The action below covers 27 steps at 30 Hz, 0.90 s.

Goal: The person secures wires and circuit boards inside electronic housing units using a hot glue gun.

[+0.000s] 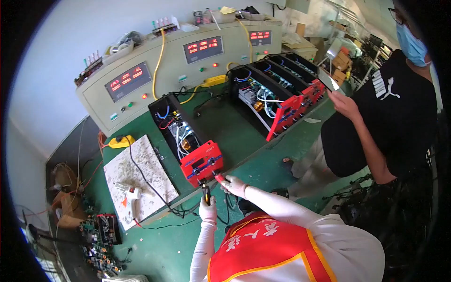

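Observation:
A black open-topped electrical unit [174, 124], wiring and circuit boards showing inside, lies on the green bench with its red front panel [202, 162] toward me. My gloved left hand [207, 210] is closed around a black-and-yellow piece [206, 194] whose tip meets the lower edge of the panel; its exact kind does not show. Beside it, my gloved right hand [234, 186] grips a small red piece [219, 177], too small to name, against the panel's lower right. Dark cables [227, 209] hang down between my hands.
More open units with red panels [286, 113] stand in a row to the right. A speckled white board [141, 178] bears a glue gun [133, 196]. Behind stands a long console [176, 63] with lit red displays. Another person [394, 117] holds a sheet at right.

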Motion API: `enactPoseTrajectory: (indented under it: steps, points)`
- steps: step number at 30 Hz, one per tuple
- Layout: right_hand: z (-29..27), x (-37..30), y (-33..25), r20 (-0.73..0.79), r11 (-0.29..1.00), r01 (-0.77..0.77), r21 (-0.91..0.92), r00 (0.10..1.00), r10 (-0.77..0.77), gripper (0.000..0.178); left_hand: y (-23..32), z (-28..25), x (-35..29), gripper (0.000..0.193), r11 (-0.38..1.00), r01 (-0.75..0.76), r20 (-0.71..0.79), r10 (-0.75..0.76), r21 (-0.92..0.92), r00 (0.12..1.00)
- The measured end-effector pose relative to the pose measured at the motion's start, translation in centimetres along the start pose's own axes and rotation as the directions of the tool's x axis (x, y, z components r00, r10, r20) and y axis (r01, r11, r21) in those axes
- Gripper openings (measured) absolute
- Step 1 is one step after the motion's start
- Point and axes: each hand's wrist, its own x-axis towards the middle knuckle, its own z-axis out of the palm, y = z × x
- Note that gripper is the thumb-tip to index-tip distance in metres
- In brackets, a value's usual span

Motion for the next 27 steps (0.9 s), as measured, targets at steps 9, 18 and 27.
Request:
enactPoseTrajectory:
  steps: [9,18,27]
  points:
    - [0.4,-7.7,2.3,0.043,0.997,-0.004,0.073,0.999,0.001,0.029,-2.7,2.9,-6.1,0.038,0.901,0.084,0.282,0.043,-0.425,0.959]
    - [-5.1,-9.2,4.0,0.144,0.961,-0.192,-0.197,0.964,0.222,0.034,-1.1,4.9,-8.4,0.055,0.992,0.038,0.404,0.013,-0.118,0.915]
    - [-28.9,-2.0,8.6,-0.478,0.973,-0.192,-0.13,0.872,0.108,0.089,1.7,-7.5,-12.0,0.022,0.978,0.128,0.098,-0.113,-0.164,0.989]
